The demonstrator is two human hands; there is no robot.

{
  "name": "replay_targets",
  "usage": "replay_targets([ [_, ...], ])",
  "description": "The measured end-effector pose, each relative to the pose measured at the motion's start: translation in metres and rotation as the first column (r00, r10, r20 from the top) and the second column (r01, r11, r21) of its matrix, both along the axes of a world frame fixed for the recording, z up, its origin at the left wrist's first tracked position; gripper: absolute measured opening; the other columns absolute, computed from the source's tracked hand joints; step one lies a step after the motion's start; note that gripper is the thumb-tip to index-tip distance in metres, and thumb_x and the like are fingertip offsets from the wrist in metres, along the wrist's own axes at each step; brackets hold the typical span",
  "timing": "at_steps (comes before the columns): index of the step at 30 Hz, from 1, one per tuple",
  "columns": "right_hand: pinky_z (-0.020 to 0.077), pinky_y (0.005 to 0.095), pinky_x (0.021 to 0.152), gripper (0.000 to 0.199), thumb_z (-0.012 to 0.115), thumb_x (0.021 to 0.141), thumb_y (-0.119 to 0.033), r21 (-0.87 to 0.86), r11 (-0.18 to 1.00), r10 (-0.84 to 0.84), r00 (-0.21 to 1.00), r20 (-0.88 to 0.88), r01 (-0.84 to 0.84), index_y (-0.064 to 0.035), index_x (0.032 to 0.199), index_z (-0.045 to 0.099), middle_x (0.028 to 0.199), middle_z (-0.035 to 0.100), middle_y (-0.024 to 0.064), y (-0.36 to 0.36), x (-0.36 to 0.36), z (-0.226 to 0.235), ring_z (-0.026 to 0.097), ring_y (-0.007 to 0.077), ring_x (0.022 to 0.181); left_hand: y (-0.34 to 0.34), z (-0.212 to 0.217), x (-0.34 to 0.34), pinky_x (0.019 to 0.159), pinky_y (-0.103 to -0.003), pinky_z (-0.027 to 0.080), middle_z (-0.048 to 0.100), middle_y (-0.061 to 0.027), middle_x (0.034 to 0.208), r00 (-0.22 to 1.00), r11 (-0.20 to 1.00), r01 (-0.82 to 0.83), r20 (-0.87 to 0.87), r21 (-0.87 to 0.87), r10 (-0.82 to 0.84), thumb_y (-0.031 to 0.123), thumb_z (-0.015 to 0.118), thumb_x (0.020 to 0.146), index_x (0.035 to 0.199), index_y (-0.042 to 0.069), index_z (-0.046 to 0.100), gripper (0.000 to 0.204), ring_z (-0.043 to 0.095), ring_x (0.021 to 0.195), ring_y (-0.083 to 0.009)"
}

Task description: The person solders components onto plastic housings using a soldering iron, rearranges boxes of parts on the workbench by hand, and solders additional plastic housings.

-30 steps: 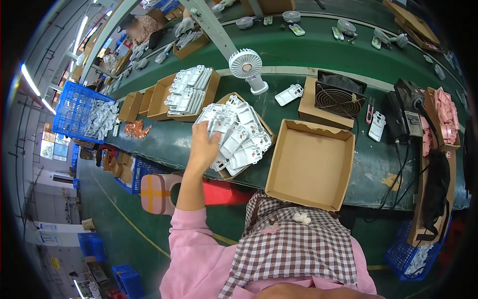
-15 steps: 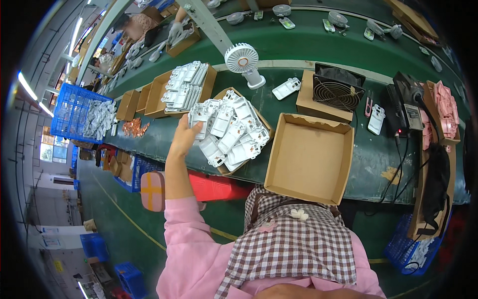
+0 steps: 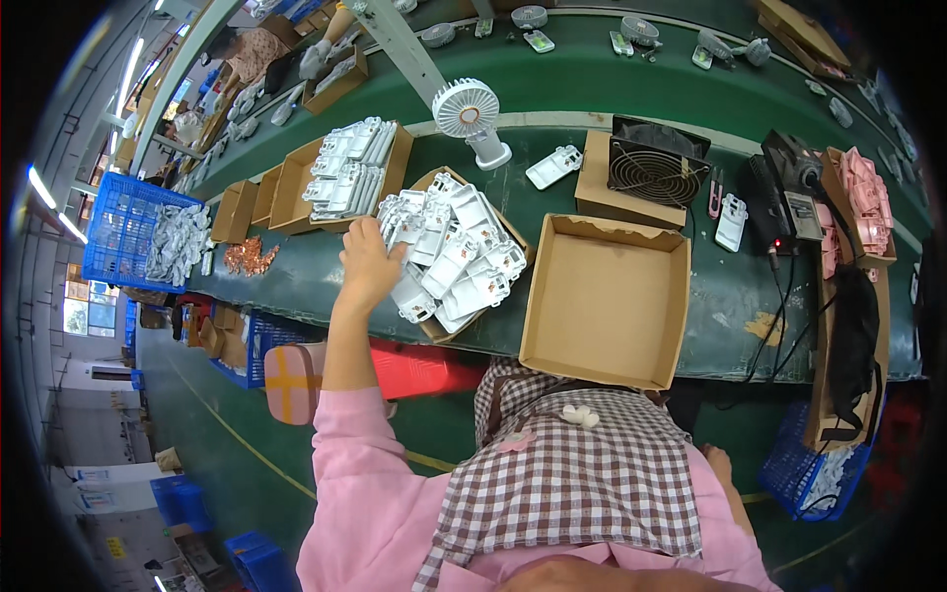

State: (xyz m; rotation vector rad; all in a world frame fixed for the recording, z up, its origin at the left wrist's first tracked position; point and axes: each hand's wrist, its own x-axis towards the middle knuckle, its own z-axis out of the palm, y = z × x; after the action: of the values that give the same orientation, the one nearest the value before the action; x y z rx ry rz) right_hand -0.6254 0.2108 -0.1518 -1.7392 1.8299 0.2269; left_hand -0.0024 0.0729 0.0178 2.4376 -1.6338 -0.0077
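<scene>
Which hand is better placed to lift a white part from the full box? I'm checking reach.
Probably the left hand: it already rests on the white parts. The right hand hangs below the table edge.

— What do we have under our left hand?

— A heap of white plastic housings, flat moulded shells with rounded corners, piled loosely at mixed angles and overlapping one another.

— Where do they sit?

— In a shallow brown cardboard tray, turned diagonally just to the right of our fingers. The pile rises above its rim and spills over the near edge.

— Are we touching them?

— Our fingertips rest on the shells at the heap's left end; whether we grip one, we cannot tell.
</scene>
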Motion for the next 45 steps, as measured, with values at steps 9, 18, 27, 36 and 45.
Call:
replay_targets([
  [9, 0.0335, 0.0240, 0.046, 0.020, 0.064, 0.087, -0.013, -0.038, 0.992, -0.067, 0.764, 0.641, 0.118, 0.0006, 0.074, 0.057, 0.053, 0.052, 0.0010, -0.082, 0.110, 0.149, 0.043, 0.0045, 0.050, -0.003, 0.002, -0.009, 0.085, -0.050, 0.036, 0.049, -0.0176, 0.112, 0.985, 0.994, 0.095, 0.142, 0.047, -0.101, 0.016, 0.070, 0.076, 0.114, 0.003, 0.043, 0.048, 0.047, 0.106, -0.0381],
  [18, 0.0305, 0.0210, 0.048, 0.016, 0.069, 0.080, -0.003, -0.432, 0.880, 0.170, 0.718, 0.675, 0.197, -0.0001, 0.094, 0.061, 0.061, 0.041, -0.0009, -0.118, 0.159, 0.150, 0.036, 0.0052, 0.053, -0.003, 0.005, 0.009, 0.103, -0.044, 0.034, 0.040, -0.0264, 0.133, 0.980, 0.958, 0.094, -0.145, -0.270, -0.137, 0.007, 0.068, 0.076, 0.142, 0.001, 0.023, 0.080, 0.041, 0.123, -0.0404],
  [27, 0.0391, 0.0255, 0.050, 0.027, 0.069, 0.075, -0.004, -0.575, 0.804, 0.291, 0.742, 0.603, 0.151, -0.0013, 0.101, 0.060, 0.081, 0.046, 0.0058, -0.136, 0.179, 0.130, 0.045, 0.0128, 0.055, 0.038, 0.037, -0.056, 0.094, -0.033, 0.041, 0.059, -0.0099, 0.110, 0.444, 0.983, 0.070, -0.877, -0.172, -0.185, 0.009, 0.066, 0.083, 0.126, -0.003, 0.045, 0.049, 0.054, 0.103, -0.0180],
  [36, 0.0318, 0.0217, 0.053, 0.026, 0.058, 0.076, 0.004, -0.493, 0.844, 0.245, 0.666, 0.705, 0.210, -0.0013, 0.101, 0.059, 0.080, 0.038, 0.0020, -0.137, 0.181, 0.120, 0.037, 0.0084, 0.060, 0.039, 0.017, -0.087, 0.097, -0.049, 0.030, 0.046, -0.0240, 0.119, 0.959, 0.970, 0.225, -0.196, 0.090, -0.204, 0.027, 0.070, 0.079, 0.117, -0.006, 0.042, 0.057, 0.041, 0.116, -0.0403],
  [45, 0.0364, 0.0225, 0.052, 0.055, 0.054, 0.071, 0.004, -0.432, 0.857, 0.199, 0.591, 0.782, 0.282, -0.0029, 0.126, 0.048, 0.077, 0.040, 0.0015, -0.142, 0.179, 0.106, 0.039, 0.0086, 0.057, 0.041, 0.015, -0.105, 0.099, -0.041, 0.035, 0.045, -0.0244, 0.119, 0.898, 0.984, 0.061, -0.422, -0.166, -0.127, 0.004, 0.073, 0.073, 0.136, -0.003, 0.028, 0.077, 0.045, 0.113, -0.0382],
])
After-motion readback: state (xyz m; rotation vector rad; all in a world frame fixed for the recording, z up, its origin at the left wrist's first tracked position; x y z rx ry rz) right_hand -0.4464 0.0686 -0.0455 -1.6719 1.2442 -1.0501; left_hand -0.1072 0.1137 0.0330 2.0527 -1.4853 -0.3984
